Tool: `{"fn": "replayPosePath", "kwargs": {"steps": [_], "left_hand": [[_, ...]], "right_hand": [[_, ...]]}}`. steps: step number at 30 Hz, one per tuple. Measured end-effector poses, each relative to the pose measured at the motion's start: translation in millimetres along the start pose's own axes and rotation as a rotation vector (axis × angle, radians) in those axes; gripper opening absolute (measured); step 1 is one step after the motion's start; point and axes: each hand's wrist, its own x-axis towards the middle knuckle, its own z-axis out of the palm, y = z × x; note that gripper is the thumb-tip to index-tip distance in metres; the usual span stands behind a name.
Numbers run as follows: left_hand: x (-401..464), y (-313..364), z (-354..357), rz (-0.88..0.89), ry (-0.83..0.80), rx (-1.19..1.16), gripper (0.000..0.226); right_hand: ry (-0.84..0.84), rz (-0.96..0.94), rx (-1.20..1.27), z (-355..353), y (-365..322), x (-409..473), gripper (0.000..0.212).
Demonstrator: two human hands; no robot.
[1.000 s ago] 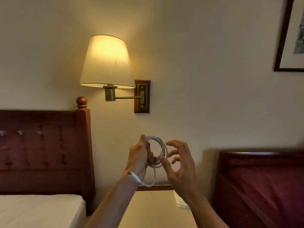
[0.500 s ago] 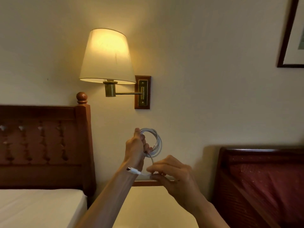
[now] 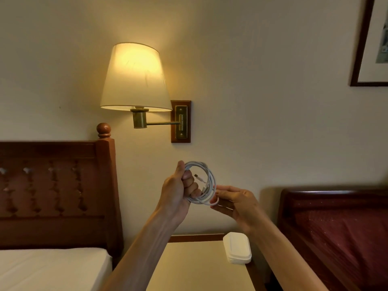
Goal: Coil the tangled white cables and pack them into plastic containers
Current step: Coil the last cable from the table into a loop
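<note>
Left hand gripping a coiled white cable held upright, right hand pinching the coil's lower edge, stack of white containers on a nightstand below the right hand, lit wall lamp above the hands

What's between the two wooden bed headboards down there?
In the head view, a light-topped nightstand stands between the left headboard and the right headboard. A stack of white containers sits on its right edge.

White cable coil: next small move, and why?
Probably tuck the loose connector end under a loop. The left hand grips the white cable coil, the right hand pinches its lower edge, and that end juts free inside the ring.
</note>
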Motion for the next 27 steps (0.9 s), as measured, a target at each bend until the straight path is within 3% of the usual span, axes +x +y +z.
{"fn": "replayPosePath", "kwargs": {"steps": [5, 10, 16, 18, 22, 24, 27], "left_hand": [[-3.6, -13.7, 0.1, -0.073, 0.014, 0.027, 0.044], [0.4, -15.6, -5.2, -0.054, 0.062, 0.117, 0.045], [-1.0, -10.6, -9.0, -0.017, 0.072, 0.329, 0.052], [0.1, -13.2, -17.1, 0.083, 0.103, 0.499, 0.062], [-3.1, -18.7, -36.0, 0.527, 0.105, 0.855, 0.038], [-2.3, -20.4, -44.5, 0.6, 0.129, 0.825, 0.025], [-3.4, -25.6, -55.1, 0.532, 0.164, 0.741, 0.015]], "right_hand": [[-0.105, -0.06, -0.104, 5.6, -24.9, 2.5, 0.026], [-0.16, -0.008, 0.099, 16.8, -15.1, 0.4, 0.032], [-0.082, -0.127, 0.078, 22.5, -4.3, 5.4, 0.024], [-0.056, -0.126, 0.111, 21.1, -2.3, 7.3, 0.024], [-0.074, -0.128, 0.095, 18.7, 1.7, 7.3, 0.023], [-0.104, -0.103, 0.084, 19.1, 6.3, 6.7, 0.022], [-0.16, -0.024, 0.13, 18.0, 20.3, 6.8, 0.023]]}}
